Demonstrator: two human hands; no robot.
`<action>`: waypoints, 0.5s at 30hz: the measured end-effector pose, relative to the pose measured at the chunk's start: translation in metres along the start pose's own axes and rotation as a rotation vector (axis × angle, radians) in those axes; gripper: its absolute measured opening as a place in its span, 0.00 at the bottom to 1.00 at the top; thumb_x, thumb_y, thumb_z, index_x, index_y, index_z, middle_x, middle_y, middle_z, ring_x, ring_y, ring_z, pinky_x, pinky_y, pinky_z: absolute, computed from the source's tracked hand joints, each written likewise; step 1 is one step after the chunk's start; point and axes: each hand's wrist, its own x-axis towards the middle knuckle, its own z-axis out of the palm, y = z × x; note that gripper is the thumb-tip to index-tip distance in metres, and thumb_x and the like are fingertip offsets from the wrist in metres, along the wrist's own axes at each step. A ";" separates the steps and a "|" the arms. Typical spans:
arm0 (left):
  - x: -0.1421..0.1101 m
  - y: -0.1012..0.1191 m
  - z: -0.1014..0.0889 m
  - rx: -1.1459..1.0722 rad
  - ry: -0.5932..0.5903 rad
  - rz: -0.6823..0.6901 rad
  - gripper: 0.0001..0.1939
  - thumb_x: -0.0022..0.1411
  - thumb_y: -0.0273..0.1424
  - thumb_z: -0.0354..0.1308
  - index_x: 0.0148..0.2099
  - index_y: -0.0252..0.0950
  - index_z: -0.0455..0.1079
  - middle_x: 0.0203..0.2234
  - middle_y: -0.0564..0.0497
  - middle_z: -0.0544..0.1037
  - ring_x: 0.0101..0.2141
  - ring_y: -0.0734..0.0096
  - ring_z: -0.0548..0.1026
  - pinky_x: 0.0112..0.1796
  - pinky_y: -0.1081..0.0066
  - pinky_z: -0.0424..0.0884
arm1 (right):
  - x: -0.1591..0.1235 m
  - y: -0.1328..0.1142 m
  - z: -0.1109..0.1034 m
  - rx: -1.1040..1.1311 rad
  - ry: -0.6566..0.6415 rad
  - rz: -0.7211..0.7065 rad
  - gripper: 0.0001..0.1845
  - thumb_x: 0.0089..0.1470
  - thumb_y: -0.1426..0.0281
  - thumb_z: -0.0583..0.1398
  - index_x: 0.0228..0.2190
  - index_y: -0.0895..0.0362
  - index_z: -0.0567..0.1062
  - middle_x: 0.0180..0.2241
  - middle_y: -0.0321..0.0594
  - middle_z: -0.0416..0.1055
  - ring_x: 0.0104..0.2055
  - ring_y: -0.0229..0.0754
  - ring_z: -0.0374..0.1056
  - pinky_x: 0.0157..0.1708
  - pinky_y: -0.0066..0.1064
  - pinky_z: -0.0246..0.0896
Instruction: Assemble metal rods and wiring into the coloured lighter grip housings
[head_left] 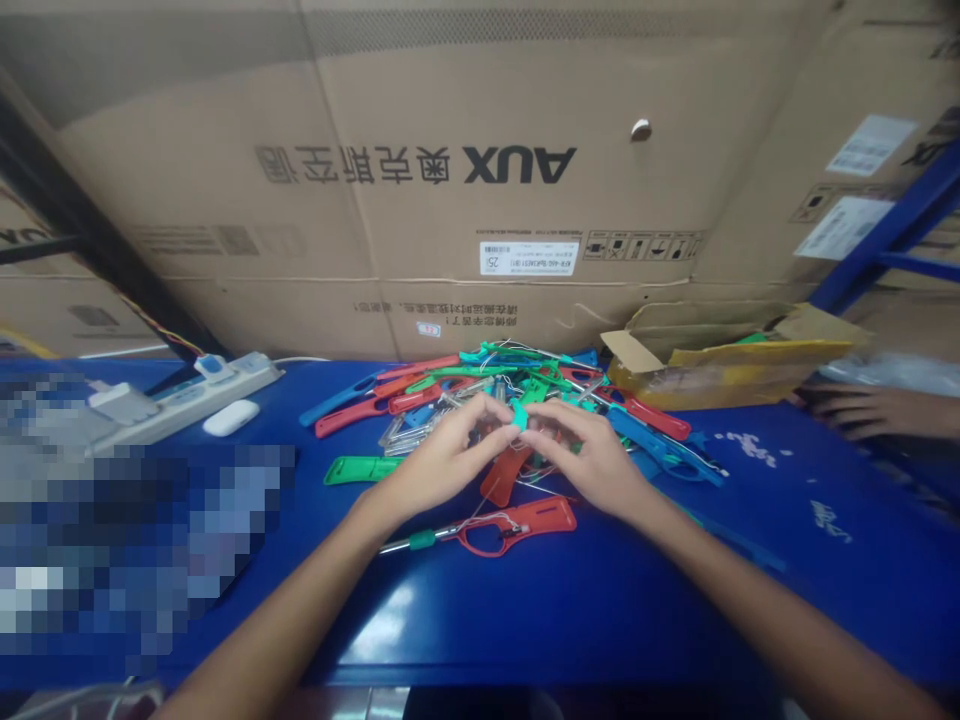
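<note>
Between the fingertips of both hands is a small green plastic piece [519, 414]; its exact kind cannot be made out. My left hand [469, 440] pinches it from the left, and my right hand [581, 445] pinches it from the right. Behind and below them lies a pile of red, green and blue plastic handles, with clear plastic pieces [412, 432] and white strings among them. Nearest to me on the table rests a red handle [551, 515] with an oval loop, beside a metal rod [420, 541] bearing a green sleeve. A green handle [360, 470] lies left of my left hand.
On the blue table [480, 620], a white power strip [180, 405] and a white mouse-like object [231, 418] sit at left. An opened cardboard box [735, 370] stands at back right. Another person's hand [870, 410] is at far right. A large carton [420, 80] forms the back wall.
</note>
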 end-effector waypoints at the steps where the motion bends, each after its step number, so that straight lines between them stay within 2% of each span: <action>1: 0.000 0.000 -0.001 -0.007 -0.005 -0.001 0.08 0.72 0.38 0.55 0.45 0.40 0.69 0.40 0.52 0.75 0.42 0.67 0.73 0.45 0.66 0.69 | 0.000 0.001 -0.001 0.008 -0.014 -0.008 0.13 0.64 0.62 0.63 0.47 0.54 0.78 0.37 0.38 0.75 0.34 0.39 0.69 0.29 0.28 0.64; 6: 0.001 0.004 -0.008 -0.062 -0.097 -0.050 0.09 0.70 0.40 0.59 0.43 0.39 0.70 0.36 0.55 0.75 0.38 0.69 0.73 0.41 0.68 0.69 | 0.003 0.001 -0.008 0.003 -0.047 -0.124 0.12 0.64 0.64 0.63 0.46 0.55 0.79 0.38 0.39 0.76 0.36 0.40 0.70 0.35 0.31 0.67; 9: 0.000 0.008 -0.012 -0.044 -0.147 -0.042 0.09 0.70 0.39 0.59 0.45 0.40 0.72 0.38 0.54 0.77 0.40 0.69 0.74 0.44 0.68 0.70 | 0.003 -0.001 -0.012 -0.059 -0.069 -0.165 0.12 0.66 0.65 0.61 0.47 0.55 0.78 0.37 0.39 0.76 0.36 0.40 0.70 0.37 0.33 0.67; 12: 0.000 0.007 -0.015 0.000 -0.117 -0.003 0.09 0.72 0.37 0.57 0.50 0.40 0.72 0.44 0.52 0.79 0.45 0.67 0.75 0.48 0.66 0.70 | 0.001 -0.002 -0.014 -0.160 -0.120 -0.183 0.14 0.66 0.66 0.60 0.50 0.57 0.77 0.36 0.40 0.75 0.34 0.40 0.69 0.36 0.33 0.67; 15: 0.001 0.002 -0.016 0.090 -0.099 0.050 0.10 0.71 0.36 0.58 0.52 0.39 0.71 0.45 0.50 0.79 0.46 0.65 0.76 0.48 0.65 0.70 | -0.001 -0.001 -0.015 -0.229 -0.209 -0.168 0.15 0.67 0.66 0.59 0.51 0.58 0.77 0.38 0.42 0.76 0.36 0.41 0.71 0.38 0.34 0.67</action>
